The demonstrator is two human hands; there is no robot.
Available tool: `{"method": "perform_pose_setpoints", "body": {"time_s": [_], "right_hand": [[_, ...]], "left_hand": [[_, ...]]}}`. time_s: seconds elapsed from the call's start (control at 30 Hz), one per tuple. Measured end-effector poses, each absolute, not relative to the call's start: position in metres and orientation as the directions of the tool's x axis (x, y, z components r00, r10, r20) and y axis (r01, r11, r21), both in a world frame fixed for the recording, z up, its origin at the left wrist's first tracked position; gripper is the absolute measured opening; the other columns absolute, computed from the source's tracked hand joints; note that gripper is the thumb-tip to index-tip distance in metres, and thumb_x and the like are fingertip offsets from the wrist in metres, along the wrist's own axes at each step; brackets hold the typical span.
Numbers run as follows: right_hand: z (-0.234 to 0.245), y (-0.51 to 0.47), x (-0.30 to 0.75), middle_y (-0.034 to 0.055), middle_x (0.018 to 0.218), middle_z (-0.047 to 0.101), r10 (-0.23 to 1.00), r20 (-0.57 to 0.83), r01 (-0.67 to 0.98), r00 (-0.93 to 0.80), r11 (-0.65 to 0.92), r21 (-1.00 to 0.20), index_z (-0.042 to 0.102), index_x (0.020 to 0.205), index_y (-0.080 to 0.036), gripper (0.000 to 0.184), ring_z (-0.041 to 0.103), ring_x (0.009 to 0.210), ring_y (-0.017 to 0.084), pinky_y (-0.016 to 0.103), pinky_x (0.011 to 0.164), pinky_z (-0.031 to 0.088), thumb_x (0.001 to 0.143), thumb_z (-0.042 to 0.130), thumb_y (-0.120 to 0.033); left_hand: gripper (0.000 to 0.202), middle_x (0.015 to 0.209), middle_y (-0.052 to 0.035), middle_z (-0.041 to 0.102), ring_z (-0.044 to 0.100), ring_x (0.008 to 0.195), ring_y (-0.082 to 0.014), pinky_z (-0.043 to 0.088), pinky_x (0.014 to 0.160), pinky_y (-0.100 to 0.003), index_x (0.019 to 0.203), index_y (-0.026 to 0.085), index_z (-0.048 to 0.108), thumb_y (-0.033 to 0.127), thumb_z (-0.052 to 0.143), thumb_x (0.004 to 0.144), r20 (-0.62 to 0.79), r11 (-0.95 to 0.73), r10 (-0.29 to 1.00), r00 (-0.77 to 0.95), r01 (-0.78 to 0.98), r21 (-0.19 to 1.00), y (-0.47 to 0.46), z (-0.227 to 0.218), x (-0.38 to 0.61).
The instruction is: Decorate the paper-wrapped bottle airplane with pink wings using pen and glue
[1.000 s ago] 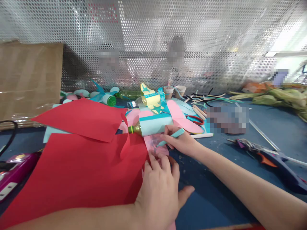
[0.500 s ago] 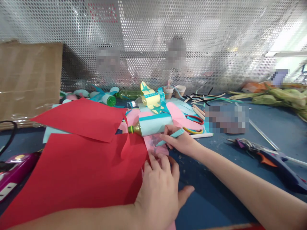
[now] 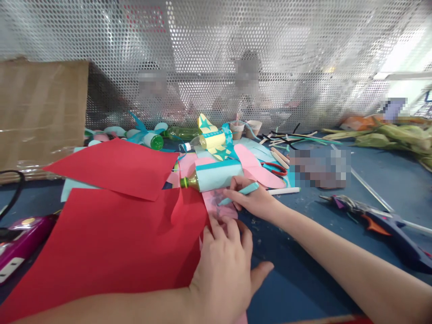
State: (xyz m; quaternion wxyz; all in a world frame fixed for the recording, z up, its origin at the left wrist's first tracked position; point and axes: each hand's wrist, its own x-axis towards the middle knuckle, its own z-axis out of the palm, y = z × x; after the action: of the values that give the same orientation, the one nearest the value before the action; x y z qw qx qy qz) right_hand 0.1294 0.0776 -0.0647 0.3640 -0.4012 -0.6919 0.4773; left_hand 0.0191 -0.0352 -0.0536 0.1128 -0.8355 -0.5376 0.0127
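My right hand (image 3: 251, 198) pinches a light-blue marker pen (image 3: 248, 189). Its tip is at a strip of pink paper (image 3: 211, 200), which has faint dark marks on it. Lying palm down over the nearer part of that pink strip, my left hand (image 3: 227, 256) has its fingers on the paper and its thumb out to the right. Just beyond the hands, a bottle wrapped in pale blue paper (image 3: 219, 175) lies on its side, green cap to the left. A large red sheet (image 3: 128, 243) spreads left of my left hand, with another red sheet (image 3: 118, 166) behind it.
A glue gun (image 3: 381, 229) lies on the blue table (image 3: 286, 279) at right. At left are a purple power strip (image 3: 27, 243) and cardboard (image 3: 43, 117). Farther back sit a yellow paper-wrapped bottle (image 3: 212, 139), red-handled scissors (image 3: 275, 168), small cups (image 3: 253, 128) and corn husks (image 3: 388, 132).
The marker tip has shifted very slightly left on the pink paper with my right hand. My left hand stays in place.
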Motion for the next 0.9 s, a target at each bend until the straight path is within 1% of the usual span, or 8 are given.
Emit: {"method": "perform_pose_setpoints", "body": {"time_s": [0.2, 0.33, 0.57, 0.7, 0.9], "right_hand": [[-0.0653, 0.0774, 0.1299, -0.0084, 0.043, 0.047, 0.898, 0.102, 0.217, -0.428, 0.211, -0.953, 0.04, 0.063, -0.022, 0.029, 0.044, 0.042, 0.009, 0.024, 0.05, 0.037, 0.08, 0.058, -0.037], [-0.0666, 0.0775, 0.1294, -0.0088, 0.043, 0.047, 0.9, 0.115, 0.171, -0.42, 0.203, -0.964, 0.04, 0.065, -0.023, 0.029, 0.042, 0.041, 0.009, 0.024, 0.047, 0.035, 0.079, 0.059, -0.038], [-0.0669, 0.0775, 0.1288, -0.0088, 0.042, 0.047, 0.902, 0.113, 0.175, -0.417, 0.202, -0.964, 0.04, 0.064, -0.023, 0.028, 0.043, 0.041, 0.009, 0.024, 0.047, 0.036, 0.079, 0.06, -0.037], [-0.0657, 0.078, 0.1289, -0.0085, 0.042, 0.047, 0.91, 0.125, 0.196, -0.394, 0.216, -0.956, 0.04, 0.063, -0.023, 0.026, 0.043, 0.04, 0.009, 0.023, 0.046, 0.034, 0.079, 0.057, -0.034], [-0.0619, 0.0775, 0.1304, -0.0094, 0.041, 0.045, 0.922, 0.11, 0.251, -0.37, 0.214, -0.944, 0.04, 0.062, -0.022, 0.024, 0.043, 0.041, 0.008, 0.023, 0.047, 0.035, 0.079, 0.056, -0.029]], "left_hand": [[0.066, 0.118, -0.0303, 0.061, 0.057, 0.11, -0.0503, 0.054, 0.078, -0.053, 0.121, 0.008, 0.061, 0.062, 0.044, 0.086, 0.117, -0.401, 0.897, 0.426, 0.896, -0.191, -0.0357, -0.055, 0.0188], [0.065, 0.116, -0.0305, 0.061, 0.058, 0.108, -0.0505, 0.055, 0.077, -0.053, 0.12, 0.007, 0.062, 0.061, 0.046, 0.086, 0.12, -0.402, 0.896, 0.428, 0.896, -0.19, -0.036, -0.0543, 0.0188], [0.066, 0.116, -0.0306, 0.061, 0.058, 0.108, -0.0505, 0.055, 0.076, -0.053, 0.12, 0.007, 0.061, 0.061, 0.046, 0.086, 0.132, -0.399, 0.895, 0.426, 0.897, -0.19, -0.037, -0.0541, 0.0193], [0.065, 0.115, -0.0295, 0.062, 0.058, 0.108, -0.0507, 0.055, 0.075, -0.053, 0.12, 0.007, 0.062, 0.061, 0.046, 0.086, 0.132, -0.404, 0.892, 0.431, 0.894, -0.193, -0.0375, -0.0548, 0.0197], [0.067, 0.114, -0.0311, 0.062, 0.058, 0.107, -0.0516, 0.055, 0.074, -0.053, 0.119, 0.006, 0.062, 0.062, 0.048, 0.085, 0.153, -0.407, 0.888, 0.434, 0.896, -0.177, -0.0355, -0.0573, 0.0187]]}}
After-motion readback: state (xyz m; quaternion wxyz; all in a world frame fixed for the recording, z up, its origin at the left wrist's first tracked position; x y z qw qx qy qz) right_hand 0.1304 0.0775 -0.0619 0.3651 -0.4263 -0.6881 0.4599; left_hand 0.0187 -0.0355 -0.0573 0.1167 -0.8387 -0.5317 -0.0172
